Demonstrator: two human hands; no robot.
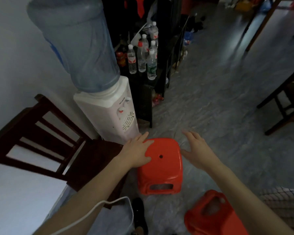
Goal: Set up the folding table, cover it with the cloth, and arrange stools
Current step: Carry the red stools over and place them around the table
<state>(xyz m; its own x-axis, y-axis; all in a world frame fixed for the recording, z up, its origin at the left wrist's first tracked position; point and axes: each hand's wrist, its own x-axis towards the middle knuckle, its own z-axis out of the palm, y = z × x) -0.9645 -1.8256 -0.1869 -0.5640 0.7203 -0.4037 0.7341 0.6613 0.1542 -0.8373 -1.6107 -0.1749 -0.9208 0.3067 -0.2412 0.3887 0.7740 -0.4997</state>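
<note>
1. Two red stools stand on the floor [219, 116]: one upright stool [161, 165] beside the water dispenser [112, 114], a second stool [210, 216] nearer, tilted.
2. Left hand [136, 153] rests flat on the upright stool's seat, fingers [143, 138] straight.
3. Right hand [197, 150] hovers beside it, fingers spread, holding nothing.

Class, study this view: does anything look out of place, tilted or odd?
Yes. The second red stool, at bottom right beneath the right arm, lies tipped over, while the red stool under the left hand stands upright. A white cable also trails loose across the floor.
</note>
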